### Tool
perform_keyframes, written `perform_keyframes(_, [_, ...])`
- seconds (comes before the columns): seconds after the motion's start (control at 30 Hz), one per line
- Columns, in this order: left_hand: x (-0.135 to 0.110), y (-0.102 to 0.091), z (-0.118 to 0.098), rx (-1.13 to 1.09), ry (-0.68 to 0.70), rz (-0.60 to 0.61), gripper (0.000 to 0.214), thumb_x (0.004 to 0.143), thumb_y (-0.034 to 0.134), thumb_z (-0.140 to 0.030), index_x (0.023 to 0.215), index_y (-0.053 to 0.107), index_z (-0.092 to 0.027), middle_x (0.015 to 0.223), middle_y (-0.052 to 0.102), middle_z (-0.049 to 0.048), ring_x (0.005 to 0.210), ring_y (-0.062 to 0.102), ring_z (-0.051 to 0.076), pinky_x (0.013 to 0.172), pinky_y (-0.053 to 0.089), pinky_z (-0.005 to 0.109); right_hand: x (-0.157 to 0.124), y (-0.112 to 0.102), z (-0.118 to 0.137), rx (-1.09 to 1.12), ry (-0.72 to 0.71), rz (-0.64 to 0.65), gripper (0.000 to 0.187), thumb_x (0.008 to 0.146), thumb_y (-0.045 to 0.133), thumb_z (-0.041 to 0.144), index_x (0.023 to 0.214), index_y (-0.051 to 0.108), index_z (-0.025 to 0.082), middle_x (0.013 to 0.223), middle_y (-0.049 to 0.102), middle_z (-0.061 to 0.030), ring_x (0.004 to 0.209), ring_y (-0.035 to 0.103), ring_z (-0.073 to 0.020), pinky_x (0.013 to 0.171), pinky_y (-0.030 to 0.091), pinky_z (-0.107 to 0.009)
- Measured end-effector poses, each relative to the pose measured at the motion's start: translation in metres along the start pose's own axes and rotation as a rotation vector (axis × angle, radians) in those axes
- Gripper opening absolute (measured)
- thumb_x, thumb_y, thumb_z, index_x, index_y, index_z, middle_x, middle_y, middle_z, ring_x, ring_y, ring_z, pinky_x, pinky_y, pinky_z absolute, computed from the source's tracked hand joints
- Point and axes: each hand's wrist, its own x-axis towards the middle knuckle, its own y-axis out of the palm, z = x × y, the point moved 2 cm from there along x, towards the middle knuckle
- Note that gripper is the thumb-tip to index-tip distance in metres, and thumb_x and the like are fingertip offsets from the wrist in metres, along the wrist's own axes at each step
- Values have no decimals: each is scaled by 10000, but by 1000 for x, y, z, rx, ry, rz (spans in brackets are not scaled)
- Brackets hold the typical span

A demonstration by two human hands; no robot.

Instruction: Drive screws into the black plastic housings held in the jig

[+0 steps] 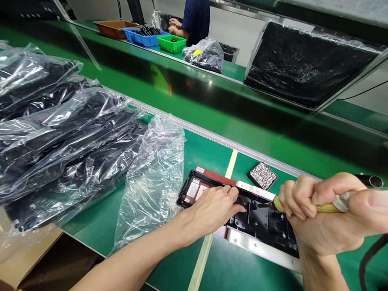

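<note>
My right hand (321, 206) is wrapped around a powered screwdriver (278, 204) with a yellowish grip. Its dark bit points left into a long black plastic housing (263, 222), where small posts and screw holes show. Whether the bit sits on a screw, I cannot tell. My left hand (214, 206) lies across the housing near its middle, fingers curled over the far edge and thumb inside, holding it. The housing rests in a white fixture (263, 248), with a labelled reddish-brown part at its left end. Just beyond stands a small black tray of screws (263, 176).
Plastic-wrapped black parts (75, 141) fill the left side, with a loose clear bag (154, 178) beside the housing. An open carton (33, 250) is at lower left. Across the green conveyor (194, 105), a co-worker (197, 20) stands behind blue (145, 38) and green bins (171, 43).
</note>
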Motion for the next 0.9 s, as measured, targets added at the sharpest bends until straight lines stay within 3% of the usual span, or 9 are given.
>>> perform_keyframes(0.53, [1, 3, 2, 12, -9, -7, 299, 1094, 569, -464, 982, 539, -188, 860, 663, 7, 739, 707, 228, 587, 396, 331, 1, 3, 3, 1, 12, -35, 360, 917, 664, 429, 626, 651, 218, 425, 434, 16, 329, 317, -98, 323, 289, -243])
perform_keyframes(0.9, [1, 5, 3, 1, -15, -8, 304, 1093, 567, -469, 975, 540, -190, 846, 655, 0, 715, 690, 216, 560, 368, 332, 2, 4, 3, -3, 8, -28, 363, 913, 677, 446, 627, 651, 222, 429, 435, 26, 332, 306, -97, 327, 293, -237])
